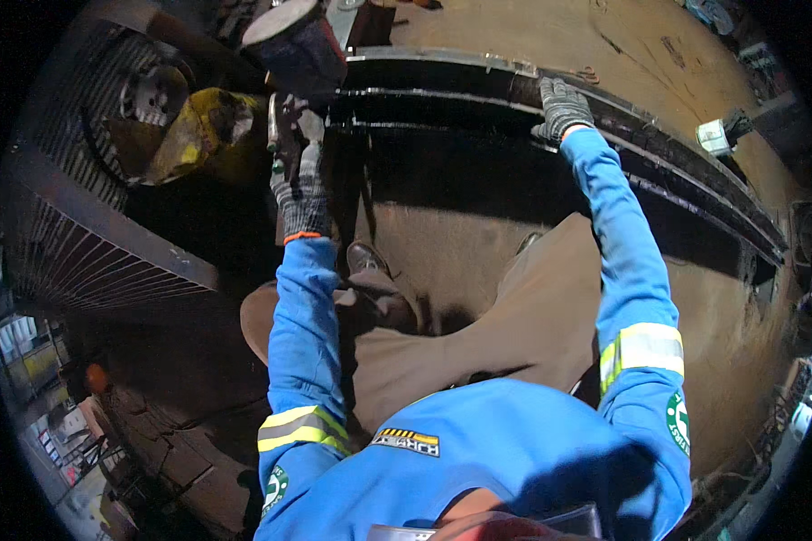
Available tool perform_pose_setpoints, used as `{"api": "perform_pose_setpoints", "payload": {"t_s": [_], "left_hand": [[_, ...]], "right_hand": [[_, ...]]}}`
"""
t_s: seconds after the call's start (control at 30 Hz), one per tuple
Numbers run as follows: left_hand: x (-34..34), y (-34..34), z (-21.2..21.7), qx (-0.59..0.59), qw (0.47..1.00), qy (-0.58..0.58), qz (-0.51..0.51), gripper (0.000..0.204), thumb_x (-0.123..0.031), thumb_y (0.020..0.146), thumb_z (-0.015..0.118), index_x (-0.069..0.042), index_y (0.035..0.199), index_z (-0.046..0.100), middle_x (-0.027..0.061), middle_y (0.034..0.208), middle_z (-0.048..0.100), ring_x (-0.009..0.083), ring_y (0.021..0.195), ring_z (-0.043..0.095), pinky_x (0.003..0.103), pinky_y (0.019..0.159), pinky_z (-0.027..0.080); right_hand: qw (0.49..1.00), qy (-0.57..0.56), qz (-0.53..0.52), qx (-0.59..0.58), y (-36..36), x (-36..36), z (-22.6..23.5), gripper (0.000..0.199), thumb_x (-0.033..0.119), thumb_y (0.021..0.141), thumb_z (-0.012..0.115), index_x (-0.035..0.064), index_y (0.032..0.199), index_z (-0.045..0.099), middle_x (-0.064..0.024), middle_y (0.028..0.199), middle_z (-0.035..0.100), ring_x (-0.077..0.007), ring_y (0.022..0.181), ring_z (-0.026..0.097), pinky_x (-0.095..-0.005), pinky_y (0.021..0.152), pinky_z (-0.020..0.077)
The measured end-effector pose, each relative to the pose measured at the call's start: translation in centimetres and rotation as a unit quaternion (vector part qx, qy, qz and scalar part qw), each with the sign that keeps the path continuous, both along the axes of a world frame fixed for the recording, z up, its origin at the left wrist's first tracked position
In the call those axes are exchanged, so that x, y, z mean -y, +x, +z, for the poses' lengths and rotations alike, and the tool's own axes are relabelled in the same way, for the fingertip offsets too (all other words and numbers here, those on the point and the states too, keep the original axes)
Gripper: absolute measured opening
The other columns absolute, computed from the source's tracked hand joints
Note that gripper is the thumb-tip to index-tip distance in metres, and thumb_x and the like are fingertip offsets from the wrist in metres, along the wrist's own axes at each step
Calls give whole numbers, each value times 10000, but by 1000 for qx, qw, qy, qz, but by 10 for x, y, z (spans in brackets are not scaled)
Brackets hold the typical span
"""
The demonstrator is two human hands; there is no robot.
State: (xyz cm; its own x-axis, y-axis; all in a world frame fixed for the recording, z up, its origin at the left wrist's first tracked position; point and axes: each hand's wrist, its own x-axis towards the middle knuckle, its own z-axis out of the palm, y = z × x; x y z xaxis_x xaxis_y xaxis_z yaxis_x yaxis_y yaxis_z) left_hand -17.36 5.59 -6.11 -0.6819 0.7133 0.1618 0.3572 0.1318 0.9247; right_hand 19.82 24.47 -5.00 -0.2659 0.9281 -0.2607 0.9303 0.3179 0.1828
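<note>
Left hand (pixel 299 185), grey knit glove, at 11 o'clock: fingers wrapped shut on a small metallic hand tool (pixel 277 126), exact type too blurred to call. Tool tip sits at the left end of the long dark steel beam (pixel 514 99), just below a dark cylindrical drum (pixel 298 41). Right hand (pixel 563 108) at 1 o'clock, fingers curled over the beam's top flange, gripping the edge to steady it. Beam arcs from 12 to 3 o'clock. Yellow gas cylinder (pixel 194 135) lies at 10 o'clock, near the tool hand. Step looks like working the beam's left end; next move needs the tool brought onto the steel while the right hand braces
</note>
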Motion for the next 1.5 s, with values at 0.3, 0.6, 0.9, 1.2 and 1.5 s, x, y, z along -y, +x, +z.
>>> {"api": "perform_pose_setpoints", "payload": {"t_s": [0.3, 0.6, 0.9, 1.2, 1.5], "left_hand": [[-10, 13, 29, 170, 985, 7, -4, 310, -135, 827, 626, -1, 1102, 576, 123, 1138, 607, 236, 1036, 562, 331, 914, 403], [-21, 79, -3, 675, 727, 106, 71, 173, -178, 836, 563, -21, 839, 490, 100, 805, 473, 168, 788, 512, 319, 739, 547], [-5, 160, -12, -26, 963, -166, -209, 263, -139, 750, 714, -38, 874, 505, 102, 677, 577, 226, 620, 582, 324, 627, 483], [-4, 193, -15, -22, 930, -159, -330, 347, -203, 767, 687, -6, 1009, 536, 197, 825, 640, 284, 752, 649, 354, 653, 509], [-4, 188, -8, -21, 947, -157, -280, 276, -174, 752, 706, -29, 867, 502, 151, 670, 572, 242, 582, 560, 347, 559, 464]], "right_hand": [[886, -255, 329, -203, -100, 214, -16, 626, 357, 728, 669, 35, 1232, 485, -208, 1142, 557, -364, 1101, 511, -419, 931, 418], [879, -328, 329, -106, -102, 227, -51, 450, 340, 725, 669, 52, 1056, 569, -170, 983, 616, -342, 956, 585, -441, 808, 460], [898, -325, 289, -61, -74, 226, -56, 555, 427, 753, 594, 116, 1203, 502, -148, 1120, 559, -322, 1055, 529, -483, 857, 415], [892, -386, 233, -35, -68, 219, -52, 599, 447, 747, 589, 111, 1232, 486, -155, 1163, 548, -329, 1072, 526, -472, 868, 430], [889, -358, 282, -49, -68, 224, -61, 568, 453, 754, 576, 124, 1212, 504, -146, 1166, 532, -319, 1079, 512, -478, 906, 389]]}}
